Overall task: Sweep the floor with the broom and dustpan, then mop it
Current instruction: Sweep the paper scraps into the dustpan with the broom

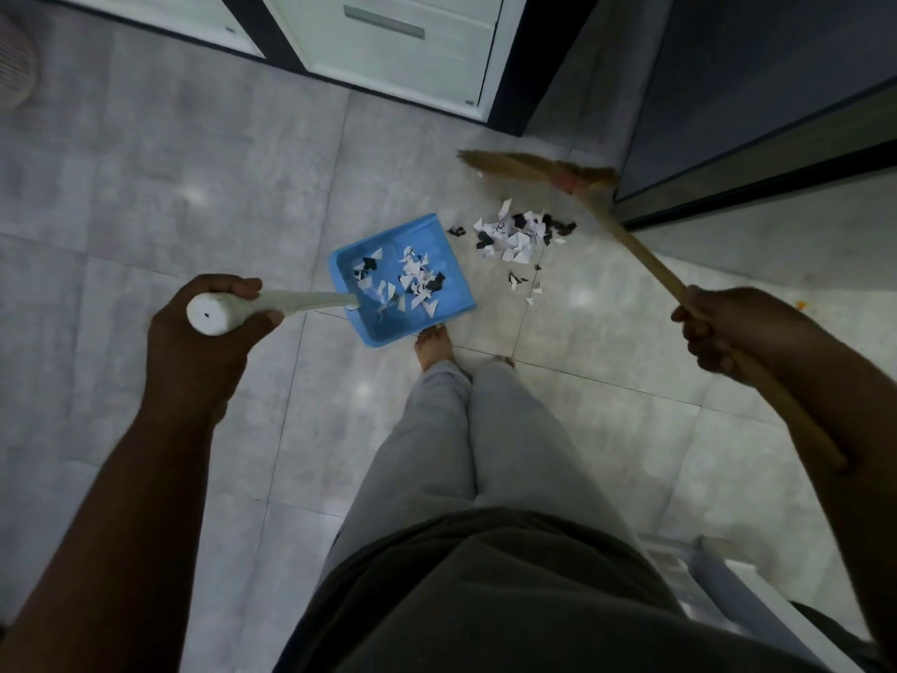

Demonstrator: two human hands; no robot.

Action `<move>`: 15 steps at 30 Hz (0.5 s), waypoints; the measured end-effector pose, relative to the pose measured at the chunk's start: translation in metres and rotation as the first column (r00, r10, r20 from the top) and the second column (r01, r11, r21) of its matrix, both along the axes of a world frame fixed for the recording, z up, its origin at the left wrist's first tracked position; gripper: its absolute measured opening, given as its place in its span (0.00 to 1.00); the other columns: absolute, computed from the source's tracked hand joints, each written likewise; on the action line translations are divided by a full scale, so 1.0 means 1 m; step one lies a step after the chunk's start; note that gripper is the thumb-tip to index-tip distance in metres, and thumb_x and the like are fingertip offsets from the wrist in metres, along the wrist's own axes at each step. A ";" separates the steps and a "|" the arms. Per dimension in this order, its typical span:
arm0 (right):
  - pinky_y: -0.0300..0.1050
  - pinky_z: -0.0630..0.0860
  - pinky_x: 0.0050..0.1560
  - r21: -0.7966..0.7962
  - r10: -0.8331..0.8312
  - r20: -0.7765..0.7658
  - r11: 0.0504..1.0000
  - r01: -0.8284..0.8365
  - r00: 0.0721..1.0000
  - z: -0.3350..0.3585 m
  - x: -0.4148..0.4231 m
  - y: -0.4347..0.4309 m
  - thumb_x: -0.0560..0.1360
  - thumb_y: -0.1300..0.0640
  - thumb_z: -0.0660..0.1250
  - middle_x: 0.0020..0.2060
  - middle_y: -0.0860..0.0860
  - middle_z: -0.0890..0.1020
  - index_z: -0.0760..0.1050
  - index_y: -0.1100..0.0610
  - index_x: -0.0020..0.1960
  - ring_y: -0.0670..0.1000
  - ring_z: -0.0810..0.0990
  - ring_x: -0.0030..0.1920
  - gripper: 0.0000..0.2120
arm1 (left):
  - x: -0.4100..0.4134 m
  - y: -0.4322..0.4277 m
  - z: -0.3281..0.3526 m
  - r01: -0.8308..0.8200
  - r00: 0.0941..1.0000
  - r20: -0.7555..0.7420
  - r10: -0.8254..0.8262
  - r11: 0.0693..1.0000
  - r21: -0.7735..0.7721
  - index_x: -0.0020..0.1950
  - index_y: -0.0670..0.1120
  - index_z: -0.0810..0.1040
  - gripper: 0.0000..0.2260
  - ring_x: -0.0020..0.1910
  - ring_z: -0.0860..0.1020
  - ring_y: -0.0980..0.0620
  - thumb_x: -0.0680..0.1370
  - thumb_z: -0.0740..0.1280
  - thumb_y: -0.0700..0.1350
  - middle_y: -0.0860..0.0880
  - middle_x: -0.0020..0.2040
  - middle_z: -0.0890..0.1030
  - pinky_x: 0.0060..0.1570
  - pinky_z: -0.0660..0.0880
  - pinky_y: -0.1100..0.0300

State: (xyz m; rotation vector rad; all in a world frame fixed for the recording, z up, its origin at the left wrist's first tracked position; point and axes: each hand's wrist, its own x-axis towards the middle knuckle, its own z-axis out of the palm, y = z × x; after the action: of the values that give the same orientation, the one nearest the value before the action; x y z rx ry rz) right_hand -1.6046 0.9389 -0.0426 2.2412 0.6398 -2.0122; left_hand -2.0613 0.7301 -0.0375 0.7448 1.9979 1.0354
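Observation:
My left hand (204, 332) grips the white handle (272, 306) of a blue dustpan (437, 245), which rests on the grey tiled floor with several black and white paper scraps inside. My right hand (728, 332) grips the wooden stick of a broom (626, 235). Its straw head (534, 165) is beyond and to the right of the dustpan's open edge. A pile of torn paper scraps (514, 235) lies on the floor between the broom head and the dustpan. A few loose scraps lie nearer my feet.
White cabinets (403, 46) with a dark plinth stand at the back. A dark glass door (757, 104) and its frame are at the right. My bare feet (434, 349) stand just behind the dustpan. A round white object (17, 65) sits at far left.

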 end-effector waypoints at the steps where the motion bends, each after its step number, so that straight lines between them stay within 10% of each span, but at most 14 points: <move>1: 0.33 0.63 0.17 -0.002 -0.025 -0.010 1.000 0.025 1.000 -0.011 -0.003 0.008 0.84 0.50 0.56 0.22 0.49 0.71 0.71 0.62 0.46 0.44 0.65 0.17 0.16 | 0.001 0.000 0.000 0.001 1.000 0.004 -0.001 1.000 0.005 0.53 0.44 0.80 0.14 0.56 0.80 0.42 0.70 0.76 0.34 0.43 0.56 0.82 0.58 0.78 0.47; 7: 0.31 0.59 0.17 -0.096 -0.169 -0.008 0.981 0.168 0.986 -0.082 -0.011 0.009 0.84 0.51 0.50 0.20 0.47 0.69 0.67 0.58 0.40 0.42 0.64 0.17 0.17 | 0.028 0.000 -0.005 0.037 0.997 -0.066 -0.038 0.999 -0.018 0.48 0.56 0.79 0.17 0.57 0.81 0.48 0.70 0.76 0.35 0.46 0.57 0.83 0.58 0.79 0.46; 15: 0.34 0.62 0.16 -0.130 -0.219 -0.043 0.969 0.212 0.975 -0.046 0.054 -0.085 0.84 0.52 0.55 0.23 0.50 0.70 0.71 0.62 0.46 0.44 0.64 0.17 0.15 | 0.042 -0.007 0.001 0.045 0.997 -0.069 -0.046 0.999 -0.027 0.57 0.35 0.77 0.15 0.59 0.80 0.42 0.72 0.74 0.31 0.40 0.58 0.81 0.60 0.76 0.38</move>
State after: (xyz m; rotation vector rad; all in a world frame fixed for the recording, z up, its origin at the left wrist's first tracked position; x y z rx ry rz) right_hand -1.5510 0.8541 -0.0888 2.2735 0.2742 -2.1525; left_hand -2.0197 0.7234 -0.0364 0.8191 2.0403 0.9673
